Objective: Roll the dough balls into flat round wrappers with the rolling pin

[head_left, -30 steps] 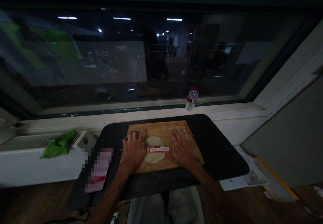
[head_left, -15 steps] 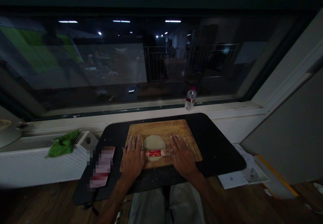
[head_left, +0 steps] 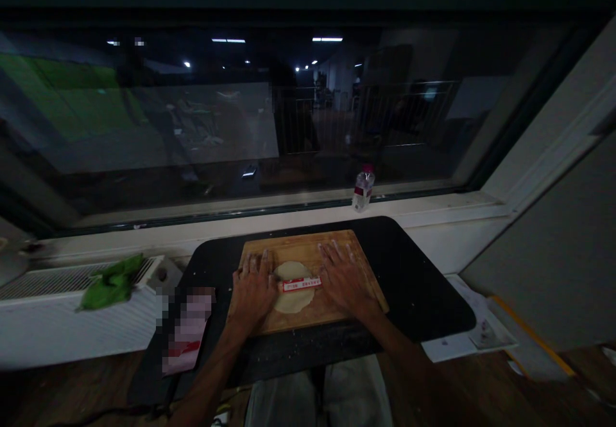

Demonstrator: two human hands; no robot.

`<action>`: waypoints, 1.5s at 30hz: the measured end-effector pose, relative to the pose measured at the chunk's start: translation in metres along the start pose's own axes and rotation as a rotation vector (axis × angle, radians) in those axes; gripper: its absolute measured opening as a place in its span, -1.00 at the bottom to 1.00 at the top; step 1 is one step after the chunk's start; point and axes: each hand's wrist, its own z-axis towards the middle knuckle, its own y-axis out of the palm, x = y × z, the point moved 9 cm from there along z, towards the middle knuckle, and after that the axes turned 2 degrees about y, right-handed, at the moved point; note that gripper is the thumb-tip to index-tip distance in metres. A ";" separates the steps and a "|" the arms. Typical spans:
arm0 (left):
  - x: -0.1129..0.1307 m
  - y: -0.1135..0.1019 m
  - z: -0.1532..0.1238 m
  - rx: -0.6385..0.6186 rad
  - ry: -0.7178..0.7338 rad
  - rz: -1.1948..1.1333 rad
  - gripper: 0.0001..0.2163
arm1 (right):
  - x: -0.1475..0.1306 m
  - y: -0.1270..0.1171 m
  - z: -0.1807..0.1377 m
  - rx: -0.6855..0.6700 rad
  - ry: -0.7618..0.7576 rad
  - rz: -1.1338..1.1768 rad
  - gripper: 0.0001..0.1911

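Lower centre of frame: left hand (head_left: 255, 286) and right hand (head_left: 344, 279) lie flat, fingers extended, over the ends of a labelled rolling pin (head_left: 301, 284), neither visibly gripping. It crosses a dough disc (head_left: 294, 302) on the wooden board (head_left: 293, 239); flattening appears well advanced, remaining thinning cannot be judged.

Red-and-white roller (head_left: 301, 284); cream dough (head_left: 294, 302); tan board (head_left: 332, 316); black table (head_left: 418, 292).

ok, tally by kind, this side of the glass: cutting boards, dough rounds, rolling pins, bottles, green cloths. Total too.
Cutting board: 1
Dough round: 1
Rolling pin: 1
Bottle: 1
Green cloth: 1
Total: 5
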 end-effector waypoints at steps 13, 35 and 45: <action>-0.011 0.010 0.047 0.014 -0.023 -0.021 -0.42 | 0.014 0.011 0.040 -0.036 0.024 0.014 -0.37; 0.016 0.002 0.021 -0.151 0.214 -0.091 -0.56 | 0.003 0.008 0.010 0.000 0.024 0.013 -0.41; 0.020 -0.006 0.000 -0.117 0.249 -0.108 -0.52 | -0.003 0.002 -0.013 0.017 0.071 0.084 -0.45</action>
